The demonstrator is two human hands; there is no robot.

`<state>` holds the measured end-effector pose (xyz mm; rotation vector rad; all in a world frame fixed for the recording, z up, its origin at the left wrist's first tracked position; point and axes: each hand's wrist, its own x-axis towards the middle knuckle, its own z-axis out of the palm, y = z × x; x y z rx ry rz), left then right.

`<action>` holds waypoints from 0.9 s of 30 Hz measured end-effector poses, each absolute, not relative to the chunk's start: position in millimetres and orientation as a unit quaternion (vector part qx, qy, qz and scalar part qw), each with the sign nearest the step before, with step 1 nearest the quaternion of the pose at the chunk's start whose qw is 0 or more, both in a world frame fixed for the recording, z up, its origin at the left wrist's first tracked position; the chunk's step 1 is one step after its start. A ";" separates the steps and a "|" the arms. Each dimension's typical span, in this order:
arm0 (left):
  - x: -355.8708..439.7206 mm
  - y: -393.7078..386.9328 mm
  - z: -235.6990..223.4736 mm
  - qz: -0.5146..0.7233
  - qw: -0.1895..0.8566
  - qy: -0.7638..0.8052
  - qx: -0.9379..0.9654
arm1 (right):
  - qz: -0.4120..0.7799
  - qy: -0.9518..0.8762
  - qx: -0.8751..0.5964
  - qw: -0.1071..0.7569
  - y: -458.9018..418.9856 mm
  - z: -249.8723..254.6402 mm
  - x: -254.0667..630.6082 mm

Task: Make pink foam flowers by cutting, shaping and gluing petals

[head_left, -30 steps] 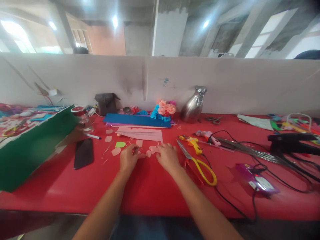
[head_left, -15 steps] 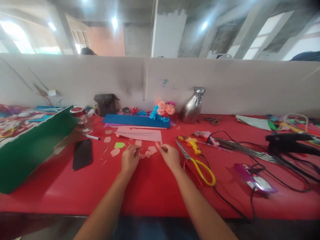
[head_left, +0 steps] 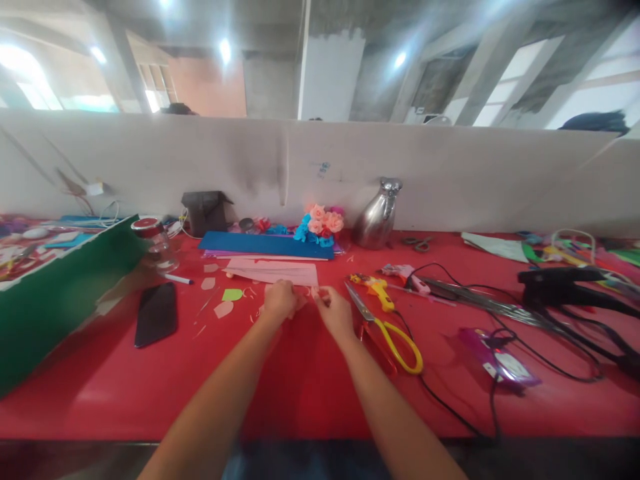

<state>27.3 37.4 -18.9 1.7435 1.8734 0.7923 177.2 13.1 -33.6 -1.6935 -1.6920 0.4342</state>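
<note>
My left hand (head_left: 280, 299) is closed above the pink paper pieces (head_left: 301, 303), its fingertips turned away, so what they hold is hidden. To its right, my right hand (head_left: 334, 312) pinches a small pink paper piece (head_left: 315, 291) between thumb and finger. Just behind both hands lies a pink paper sheet (head_left: 290, 272) with lines drawn across it. Left of my left hand, a light green petal-shaped piece (head_left: 232, 295) rests among cut pink petals (head_left: 223, 309) and thin scraps. Yellow-handled scissors (head_left: 400, 343) lie partly open beside my right hand.
Glue guns (head_left: 383, 293) and a purple power box (head_left: 500, 363) with black cords occupy the right. A phone (head_left: 157, 315), glass jar (head_left: 155, 247) and green board (head_left: 65, 300) stand left. Behind are blue sheets (head_left: 265, 245), paper flowers (head_left: 320, 223) and a steel jug (head_left: 379, 217).
My left hand has moved right, over the pink pieces and closer to my right hand. My right hand stays in nearly the same place. The whole view has shifted slightly.
</note>
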 end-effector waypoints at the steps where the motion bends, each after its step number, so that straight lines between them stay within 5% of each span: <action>1: 23.6 39.9 -20.0 0.296 0.233 0.680 0.629 | 0.166 -0.654 -0.655 0.341 13.2 -33.7 176.8; 6: 5.2 36.9 -15.6 0.384 0.300 0.659 0.573 | 0.130 -0.670 -0.652 0.331 13.9 -35.7 176.4; 10: 2.1 11.0 -7.6 0.476 0.454 0.586 0.473 | 0.108 -0.673 -0.593 0.430 9.0 -31.4 170.1; 16: 9.1 -14.9 -11.8 0.507 0.535 0.509 0.445 | 0.414 -0.637 -0.456 0.463 -4.5 -23.3 146.5; 27: 1.9 -22.6 -11.4 0.556 0.562 0.482 0.378 | 0.577 -0.508 -0.438 0.465 -12.7 -21.1 141.2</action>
